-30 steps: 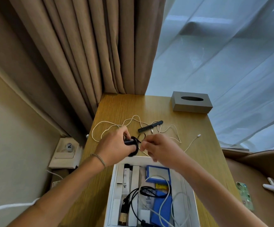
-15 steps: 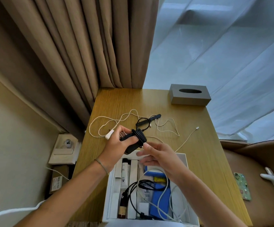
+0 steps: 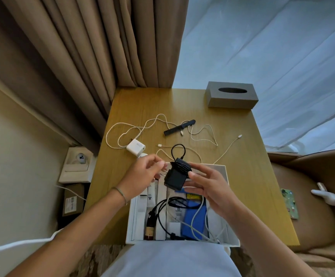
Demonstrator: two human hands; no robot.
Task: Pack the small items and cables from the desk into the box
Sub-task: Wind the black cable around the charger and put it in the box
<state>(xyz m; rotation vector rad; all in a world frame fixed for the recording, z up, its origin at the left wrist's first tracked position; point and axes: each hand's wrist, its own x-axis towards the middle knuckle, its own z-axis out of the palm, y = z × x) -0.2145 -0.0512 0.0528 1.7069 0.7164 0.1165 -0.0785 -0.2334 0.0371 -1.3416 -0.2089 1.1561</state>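
1. Desk [image 3: 242, 168]: wood-grain top, warm yellow-brown, smooth with a soft sheen.
2. Box [image 3: 220, 169]: white card, matt, plain walls.
3. Black charger [image 3: 175, 179]: matt black plastic; its wound cable looks rubbery and dull.
4. White charger [image 3: 135, 147]: smooth plastic, slightly glossy.
5. White cables [image 3: 122, 134] on the desk: thin, smooth-coated, off-white.
6. Comb [image 3: 179, 127]: black plastic, matt.
7. Tissue box [image 3: 231, 96]: grey, matt cover, fine-textured; material unclear.
8. Curtain [image 3: 94, 48]: heavy tan cloth, woven, matt, deep folds.
9. Sheer drape [image 3: 272, 47]: thin pale cloth, translucent.
10. Chair [image 3: 310, 198]: brown upholstery, smooth, faint leather-like sheen.
11. Blue item [image 3: 194, 218] in the box: smooth, matt.
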